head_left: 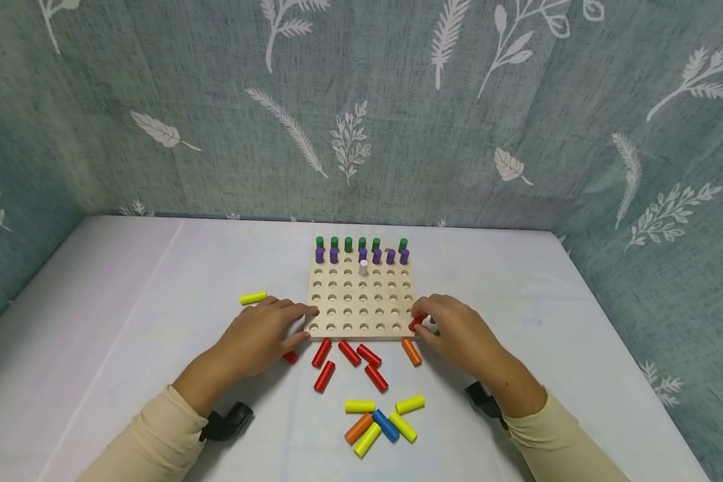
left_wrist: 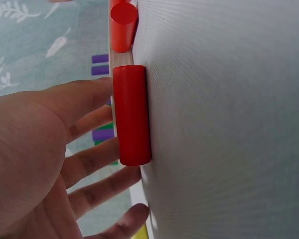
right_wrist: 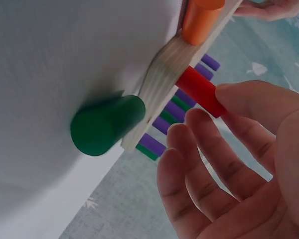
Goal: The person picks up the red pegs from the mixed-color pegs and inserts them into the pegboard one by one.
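A wooden pegboard [head_left: 355,305] with rows of round holes lies on the table. Green pegs [head_left: 348,245] stand in its back row, purple pegs [head_left: 377,257] in the row before it, and a white peg [head_left: 363,268] just in front of those. My left hand [head_left: 256,340] rests its fingertips at the board's left front edge, fingers spread, beside a loose red peg [left_wrist: 132,114]. At the right front corner my right hand [head_left: 465,338] pinches a red peg [right_wrist: 202,92] between thumb and finger, its lower end at the board. How far it sits in a hole is hidden.
Several loose red pegs [head_left: 348,353] and an orange peg [head_left: 412,352] lie before the board. Nearer are yellow pegs [head_left: 360,406], another orange one and a blue peg [head_left: 386,426]. A yellow peg [head_left: 253,298] lies left; a green peg [right_wrist: 107,124] lies by the right hand.
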{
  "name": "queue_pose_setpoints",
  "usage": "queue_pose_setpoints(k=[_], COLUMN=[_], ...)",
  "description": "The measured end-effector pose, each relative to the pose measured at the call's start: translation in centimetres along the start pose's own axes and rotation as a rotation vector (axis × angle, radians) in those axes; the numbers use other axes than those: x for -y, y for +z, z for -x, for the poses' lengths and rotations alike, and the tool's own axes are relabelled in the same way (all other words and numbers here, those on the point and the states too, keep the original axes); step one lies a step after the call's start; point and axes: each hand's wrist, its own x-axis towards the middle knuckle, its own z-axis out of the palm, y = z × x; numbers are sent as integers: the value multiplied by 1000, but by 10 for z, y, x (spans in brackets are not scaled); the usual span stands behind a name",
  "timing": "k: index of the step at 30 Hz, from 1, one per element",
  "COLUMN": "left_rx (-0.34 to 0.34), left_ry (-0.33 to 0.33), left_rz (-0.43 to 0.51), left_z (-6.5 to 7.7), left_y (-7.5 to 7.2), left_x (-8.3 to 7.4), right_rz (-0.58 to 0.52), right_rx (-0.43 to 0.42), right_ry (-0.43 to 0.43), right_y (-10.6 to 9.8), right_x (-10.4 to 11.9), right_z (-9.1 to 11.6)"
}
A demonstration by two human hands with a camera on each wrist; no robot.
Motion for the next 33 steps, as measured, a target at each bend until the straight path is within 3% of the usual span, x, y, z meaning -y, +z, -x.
queue_pose_setpoints(k=[16, 26, 33], left_rx=[-15, -20, -22], left_ry=[1, 1, 24], left_rz=[3, 4, 1], left_z=[0, 1, -1], left_y=[3, 2, 1], left_x=[-1, 0, 1], right_rz=[-10, 30, 16], right_rx=[-158, -109, -44], right_ry=[-144, -219, -220], right_y=[-8, -7, -4], right_x=[15, 32, 39], right_z=[10, 14, 17])
